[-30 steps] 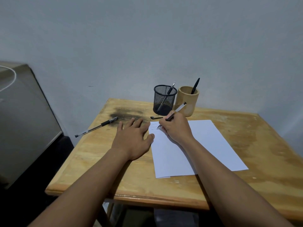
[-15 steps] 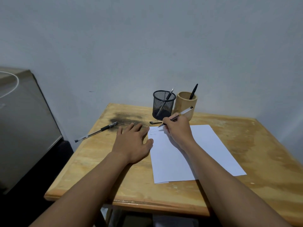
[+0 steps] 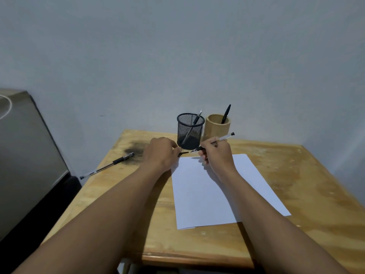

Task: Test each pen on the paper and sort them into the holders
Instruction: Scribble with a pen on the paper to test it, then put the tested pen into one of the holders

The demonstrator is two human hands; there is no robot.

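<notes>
From my remote feed: a worn, matt wooden table (image 3: 276,175) with a sooty dark stain (image 3: 132,150), a smooth white paper sheet (image 3: 207,194), a black metal mesh holder (image 3: 189,133), a pale matt bamboo-like wooden holder (image 3: 216,128), and a clear plastic pen (image 3: 106,166) with a black grip.

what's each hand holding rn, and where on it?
Right hand grips a clear pen near its dark grip section, tip lifted just past the paper. Left hand pinches one end of the small black pen cap at its fingertips.
</notes>
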